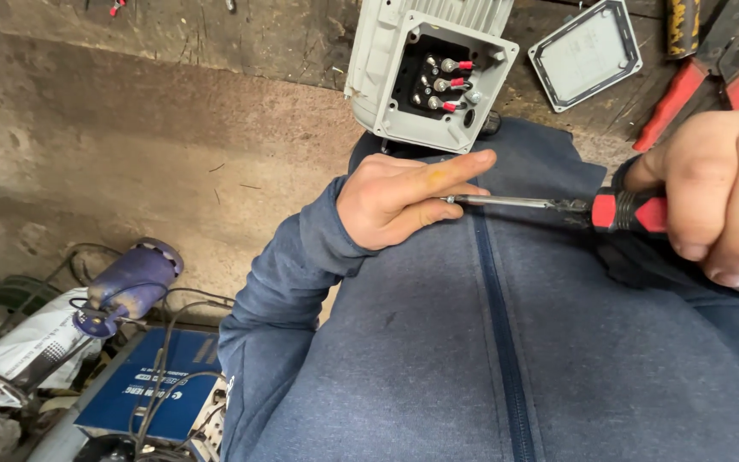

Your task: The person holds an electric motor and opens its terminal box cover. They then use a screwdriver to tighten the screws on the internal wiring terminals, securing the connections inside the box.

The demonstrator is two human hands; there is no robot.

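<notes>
— Spotted anything far left?
— Only a blue box, low down, off the surface. Then the left hand: pinched the tip of the screwdriver in its grip, forefinger stretched out.
— And above?
— Open terminal box on the surface, red-sleeved leads on its studs. Loose cover plate further right.
— Right hand?
— Grip wrapped tight round the red-and-black handle. Looked like readying the tip, over the lap, short of the box. Called for squaring up on a stud.
</notes>
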